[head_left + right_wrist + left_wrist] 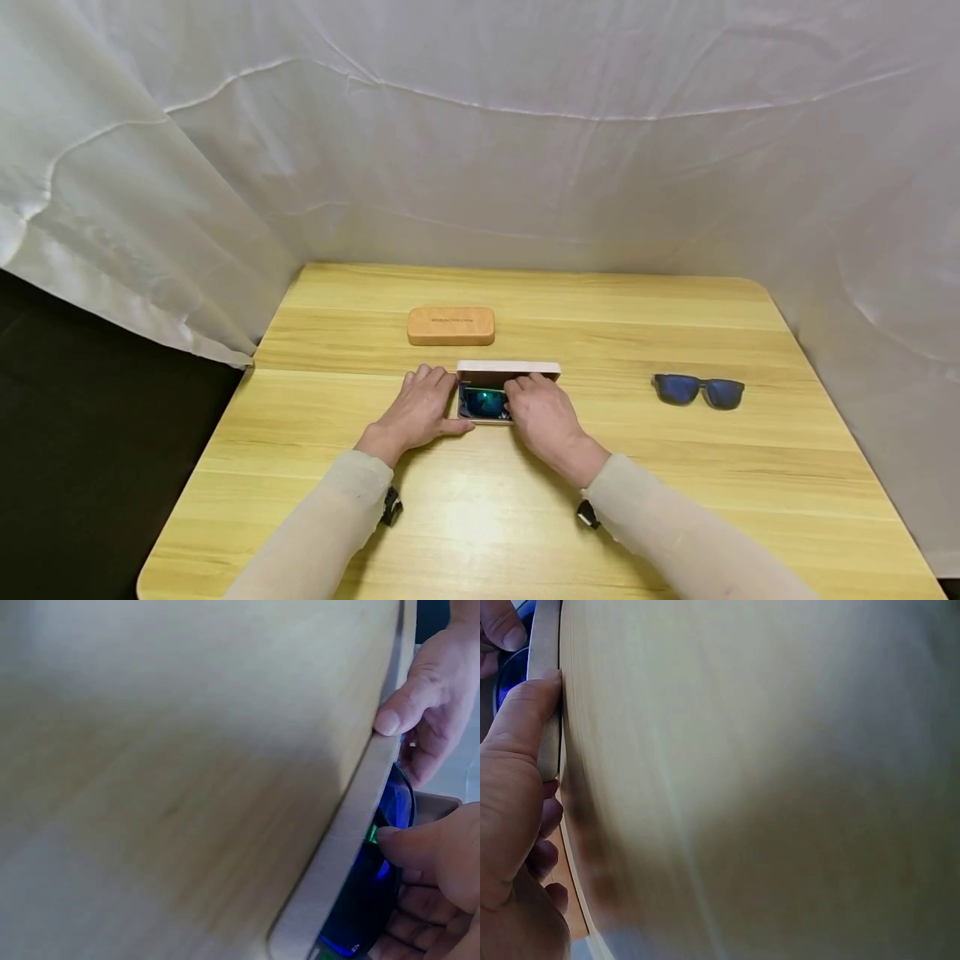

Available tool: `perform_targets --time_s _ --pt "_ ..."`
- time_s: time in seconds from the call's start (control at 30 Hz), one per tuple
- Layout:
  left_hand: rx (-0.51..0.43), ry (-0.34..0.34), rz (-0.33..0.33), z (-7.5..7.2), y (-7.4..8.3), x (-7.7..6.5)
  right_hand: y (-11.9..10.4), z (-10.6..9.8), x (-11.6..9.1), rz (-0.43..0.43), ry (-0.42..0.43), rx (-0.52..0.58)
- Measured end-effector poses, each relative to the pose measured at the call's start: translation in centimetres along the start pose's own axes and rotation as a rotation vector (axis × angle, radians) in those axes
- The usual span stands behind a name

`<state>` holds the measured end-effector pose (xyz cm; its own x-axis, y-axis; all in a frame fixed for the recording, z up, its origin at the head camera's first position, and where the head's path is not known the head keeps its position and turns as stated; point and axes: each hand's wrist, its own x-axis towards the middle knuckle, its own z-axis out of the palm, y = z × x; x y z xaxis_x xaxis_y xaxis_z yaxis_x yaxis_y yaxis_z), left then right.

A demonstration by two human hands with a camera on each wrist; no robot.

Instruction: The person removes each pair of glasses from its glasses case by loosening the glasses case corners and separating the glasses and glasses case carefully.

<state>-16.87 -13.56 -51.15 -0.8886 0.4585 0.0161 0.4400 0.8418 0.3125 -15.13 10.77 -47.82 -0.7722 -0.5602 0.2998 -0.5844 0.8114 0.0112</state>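
Observation:
An open white glasses case (510, 367) lies at the middle of the table, its lid raised at the back. Inside it are dark sunglasses (486, 403) with blue-green mirrored lenses. My left hand (420, 408) grips the case's left end, the thumb pressed on the front wall and the fingers round the side. At the right end, my right hand (546, 417) reaches into the case and covers part of the sunglasses. The right wrist view has its thumb on the bridge between the lenses (367, 892), with the other fingers curled behind them.
Behind the open case lies a closed tan glasses case (452, 327). A second pair of sunglasses (698, 391) with blue lenses rests farther right on the wooden table (480, 533). White curtains (480, 183) hang along the back and sides.

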Motion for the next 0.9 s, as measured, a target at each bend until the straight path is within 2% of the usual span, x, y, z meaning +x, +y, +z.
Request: perform_targets --time_s 0.33,0.53,0.73,0.9 --pt "0.003 0.003 -0.003 0.0 0.0 0.0 -0.4 -0.9 0.3 0.012 -0.028 0.004" --pt "-0.003 -0.013 -0.012 -0.1 0.1 0.0 -0.5 -1.2 0.2 -0.017 -0.022 -0.009" --pt "-0.004 0.019 -0.004 0.0 0.2 -0.1 -0.5 -1.5 0.2 -0.052 -0.031 -0.047" --pt "-0.016 0.025 -0.009 0.1 0.2 -0.1 -0.4 -2.6 -0.1 -0.107 -0.041 -0.077"
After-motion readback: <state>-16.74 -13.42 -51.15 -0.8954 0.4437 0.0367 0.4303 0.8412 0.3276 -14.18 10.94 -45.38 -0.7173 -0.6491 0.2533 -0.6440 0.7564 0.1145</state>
